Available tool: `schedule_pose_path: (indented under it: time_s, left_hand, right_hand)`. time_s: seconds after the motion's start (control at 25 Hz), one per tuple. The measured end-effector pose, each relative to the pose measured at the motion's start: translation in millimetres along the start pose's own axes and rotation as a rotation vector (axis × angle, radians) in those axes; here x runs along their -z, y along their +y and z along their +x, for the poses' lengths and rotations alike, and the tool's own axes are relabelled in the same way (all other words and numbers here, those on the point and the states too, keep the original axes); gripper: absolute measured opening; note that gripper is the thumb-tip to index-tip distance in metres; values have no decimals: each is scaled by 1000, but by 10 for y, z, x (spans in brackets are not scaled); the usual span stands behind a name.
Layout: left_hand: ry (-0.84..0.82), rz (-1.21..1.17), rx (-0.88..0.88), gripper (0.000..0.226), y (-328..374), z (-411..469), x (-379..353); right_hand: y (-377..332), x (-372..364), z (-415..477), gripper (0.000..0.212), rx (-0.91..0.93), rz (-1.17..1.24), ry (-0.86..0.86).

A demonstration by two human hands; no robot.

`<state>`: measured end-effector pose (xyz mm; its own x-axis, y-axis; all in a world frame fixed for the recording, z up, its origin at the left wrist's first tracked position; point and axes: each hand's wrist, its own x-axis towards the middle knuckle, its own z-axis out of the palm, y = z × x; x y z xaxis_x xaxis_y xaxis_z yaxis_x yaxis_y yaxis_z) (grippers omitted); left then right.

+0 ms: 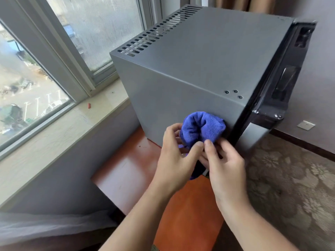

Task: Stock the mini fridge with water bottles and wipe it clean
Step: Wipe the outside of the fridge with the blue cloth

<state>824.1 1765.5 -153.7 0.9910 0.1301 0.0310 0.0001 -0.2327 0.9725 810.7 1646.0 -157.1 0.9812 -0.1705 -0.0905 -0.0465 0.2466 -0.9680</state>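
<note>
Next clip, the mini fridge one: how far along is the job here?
Done: the fridge door is shut; whether bottles are inside can't be seen. In hand: both hands bunch the blue cloth by the grey side panel. Left: wiping.

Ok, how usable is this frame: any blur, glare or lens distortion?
Head view: daylight from the window; the fridge edges bow from the wide-angle lens; its dark door is smeared, with small glints; hands and blue cloth are fairly sharp.
</note>
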Motion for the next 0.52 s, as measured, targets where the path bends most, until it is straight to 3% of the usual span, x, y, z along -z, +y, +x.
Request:
schedule_pose_path:
  time_s: [0.12,0.2,0.28,0.36,0.52]
  left_hand:
    - [-73,101,-68,70,32,-85,-177]
    - [-47,239,-180,74,70,-117,-376]
    - [35,263,-294,62,94,-134,-556]
    - [108,244,-358,47,53,-88,-611]
    - [293,82,-200,25,78,225,-323]
  right_hand:
    - [99,106,-114,28,-41,88,100]
    - [138,251,-192,33,-25,139,212]
    - [109,353,-242,49,-9,149,249]
    - [79,375,-267,51,37,58,207]
    - [6,261,-219,33,189,-107,49]
